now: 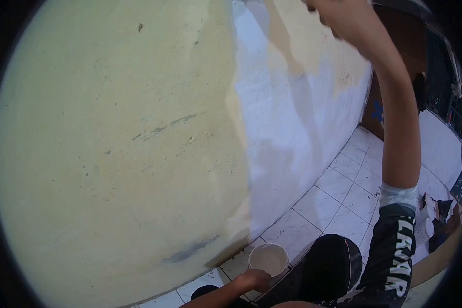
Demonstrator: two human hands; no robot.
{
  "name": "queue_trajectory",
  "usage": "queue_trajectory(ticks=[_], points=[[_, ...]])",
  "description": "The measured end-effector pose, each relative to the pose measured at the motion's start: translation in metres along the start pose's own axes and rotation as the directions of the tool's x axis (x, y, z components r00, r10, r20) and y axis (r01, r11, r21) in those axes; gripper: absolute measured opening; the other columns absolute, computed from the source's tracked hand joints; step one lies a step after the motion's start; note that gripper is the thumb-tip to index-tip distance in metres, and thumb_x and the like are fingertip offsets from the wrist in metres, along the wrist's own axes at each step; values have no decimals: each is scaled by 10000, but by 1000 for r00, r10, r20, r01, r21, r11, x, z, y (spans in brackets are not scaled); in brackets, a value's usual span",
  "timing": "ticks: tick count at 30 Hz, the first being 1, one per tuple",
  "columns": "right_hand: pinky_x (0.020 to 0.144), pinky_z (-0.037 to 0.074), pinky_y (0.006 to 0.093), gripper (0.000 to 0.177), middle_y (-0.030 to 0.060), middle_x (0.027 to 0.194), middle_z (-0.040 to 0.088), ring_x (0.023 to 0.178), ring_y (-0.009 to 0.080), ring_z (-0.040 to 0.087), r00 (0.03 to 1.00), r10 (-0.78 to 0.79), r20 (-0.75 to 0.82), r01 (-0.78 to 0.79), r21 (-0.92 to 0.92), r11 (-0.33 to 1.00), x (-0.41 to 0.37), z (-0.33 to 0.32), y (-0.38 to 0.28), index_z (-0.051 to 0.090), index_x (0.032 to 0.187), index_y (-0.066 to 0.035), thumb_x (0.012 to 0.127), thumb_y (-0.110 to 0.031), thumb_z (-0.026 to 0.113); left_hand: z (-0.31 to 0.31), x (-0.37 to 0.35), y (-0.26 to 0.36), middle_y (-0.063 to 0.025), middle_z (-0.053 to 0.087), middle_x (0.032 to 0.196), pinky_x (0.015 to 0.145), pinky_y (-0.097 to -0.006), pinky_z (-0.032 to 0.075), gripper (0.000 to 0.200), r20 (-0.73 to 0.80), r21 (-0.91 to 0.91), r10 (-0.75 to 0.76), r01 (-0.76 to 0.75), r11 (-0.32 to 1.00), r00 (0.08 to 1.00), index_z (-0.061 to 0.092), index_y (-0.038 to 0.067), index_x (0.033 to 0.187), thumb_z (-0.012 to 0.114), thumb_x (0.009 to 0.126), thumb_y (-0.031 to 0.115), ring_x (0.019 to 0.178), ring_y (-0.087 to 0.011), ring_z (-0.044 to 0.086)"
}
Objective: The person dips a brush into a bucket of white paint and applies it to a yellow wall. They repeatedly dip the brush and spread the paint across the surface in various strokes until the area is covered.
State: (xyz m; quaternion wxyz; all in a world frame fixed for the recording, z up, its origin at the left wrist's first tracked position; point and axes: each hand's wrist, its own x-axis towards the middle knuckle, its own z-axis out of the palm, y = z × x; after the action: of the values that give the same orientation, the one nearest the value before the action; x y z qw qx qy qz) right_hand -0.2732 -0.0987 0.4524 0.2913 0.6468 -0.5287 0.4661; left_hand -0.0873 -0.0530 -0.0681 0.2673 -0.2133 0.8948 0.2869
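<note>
At the bottom centre, my left hand is closed on the near rim of a round white tub with pale, milky contents. Raised to the top edge of the view, my right hand has its fingers curled in front of the wall; what it grips is cut off or too dark to name. The wall is yellowish on the left and white on the right, with yellow patches high up. A small grey piece of something shows at the top edge beside the white area.
White tiles cover the floor along the wall. My dark-clothed knee is beside the tub. A brown door stands at the upper right. Further right on the floor lie a white container and dark items. Scrapes mark the yellow wall.
</note>
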Motion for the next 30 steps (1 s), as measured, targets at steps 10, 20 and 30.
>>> queue_trajectory(ticks=[10, 20, 30], points=[[640, 483, 378, 347, 214, 761, 621, 645, 271, 571, 991, -81, 108, 55, 220, 974, -77, 84, 24, 620, 1118, 29, 843, -183, 631, -14, -17, 5, -193, 701, 1066, 858, -464, 538, 434, -36, -7, 8, -9, 1000, 999, 711, 21, 1042, 579, 818, 369, 1019, -355, 673], [687, 498, 342, 329, 145, 832, 651, 713, 195, 598, 935, 139, 325, -189, 125, 974, -125, 30, 26, 622, 1159, 1, 865, -145, 639, -11, -18, 14, -171, 717, 1024, 818, -445, 551, 380, -62, 10, 13, -12, 1000, 998, 738, 46, 977, 607, 747, 320, 998, -340, 683], [561, 443, 314, 291, 94, 775, 649, 611, 135, 543, 957, -266, -118, 279, 114, 953, 12, 53, 25, 654, 1116, 10, 887, -165, 613, -18, -20, 15, -206, 702, 1031, 851, -468, 541, 456, 12, 13, 5, -5, 1000, 1000, 706, 6, 1018, 567, 874, 416, 992, -371, 674]])
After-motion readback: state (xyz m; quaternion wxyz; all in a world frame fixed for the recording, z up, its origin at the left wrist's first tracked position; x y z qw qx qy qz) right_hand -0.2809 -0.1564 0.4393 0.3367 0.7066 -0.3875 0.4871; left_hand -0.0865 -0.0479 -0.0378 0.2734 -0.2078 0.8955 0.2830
